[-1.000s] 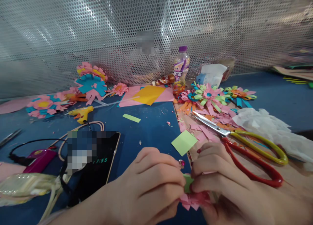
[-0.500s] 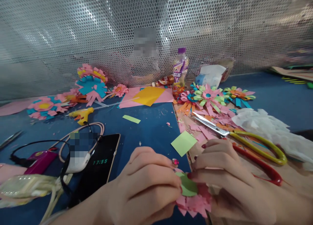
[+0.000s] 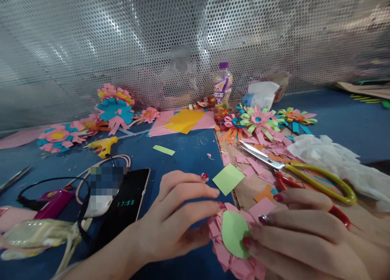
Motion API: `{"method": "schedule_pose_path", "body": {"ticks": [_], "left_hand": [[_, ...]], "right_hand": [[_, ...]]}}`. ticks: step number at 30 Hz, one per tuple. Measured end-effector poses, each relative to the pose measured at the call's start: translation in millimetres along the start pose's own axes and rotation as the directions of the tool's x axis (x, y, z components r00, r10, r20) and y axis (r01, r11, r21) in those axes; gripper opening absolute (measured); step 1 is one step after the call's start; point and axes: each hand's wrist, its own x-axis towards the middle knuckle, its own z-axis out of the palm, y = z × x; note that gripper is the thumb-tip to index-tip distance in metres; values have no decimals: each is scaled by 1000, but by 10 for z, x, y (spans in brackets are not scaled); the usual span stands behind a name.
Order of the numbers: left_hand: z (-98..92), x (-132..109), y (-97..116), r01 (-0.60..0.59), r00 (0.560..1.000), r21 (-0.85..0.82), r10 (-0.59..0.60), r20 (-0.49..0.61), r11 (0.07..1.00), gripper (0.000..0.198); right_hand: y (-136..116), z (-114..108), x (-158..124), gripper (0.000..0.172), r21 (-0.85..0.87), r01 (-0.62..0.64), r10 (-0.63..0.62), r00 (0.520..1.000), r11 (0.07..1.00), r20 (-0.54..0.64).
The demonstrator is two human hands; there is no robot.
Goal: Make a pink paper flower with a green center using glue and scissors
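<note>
A pink fringed paper flower [image 3: 224, 263] with a light-green paper circle [image 3: 234, 234] at its centre lies at the bottom middle. My left hand [image 3: 178, 215] is at its left edge, index finger and thumb pinching the rim, the other fingers loosely spread. From the right, my right hand [image 3: 304, 231] holds the flower, with fingertips on the edge of the green circle; its thumb is hidden. Just beyond both hands sits a light-green paper square [image 3: 228, 178]. Scissors [image 3: 274, 163] with yellow and red handles lie beyond my right hand, partly covered by it.
Finished paper flowers [image 3: 114, 109] stand back left, others [image 3: 258, 119] back right. A yellow glue gun [image 3: 103, 145], a phone [image 3: 128, 207] and cables lie left. A drink bottle [image 3: 223, 89] stands before a perforated metal screen [image 3: 146, 36]. Pink scraps [image 3: 256, 168] cover the cardboard.
My left hand's fingers have loosened and spread. My right hand has moved down, uncovering more of the pink flower and its green circle, plus pink and orange scraps beside it.
</note>
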Motion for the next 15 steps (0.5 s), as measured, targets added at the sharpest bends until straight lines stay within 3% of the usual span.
{"method": "schedule_pose_path", "body": {"ticks": [4, 8, 15], "left_hand": [[2, 12, 10, 6, 1000, -14, -6, 10, 1000, 27], [-2, 22, 13, 15, 999, -58, -13, 35, 998, 16], [15, 19, 30, 58, 998, -129, -53, 42, 990, 15]], "right_hand": [[-21, -21, -8, 28, 9, 8, -8, 1000, 1000, 27], [-24, -60, 9, 30, 85, -67, 58, 992, 994, 109], [28, -3, 10, 27, 245, -51, 32, 996, 968, 81]]}}
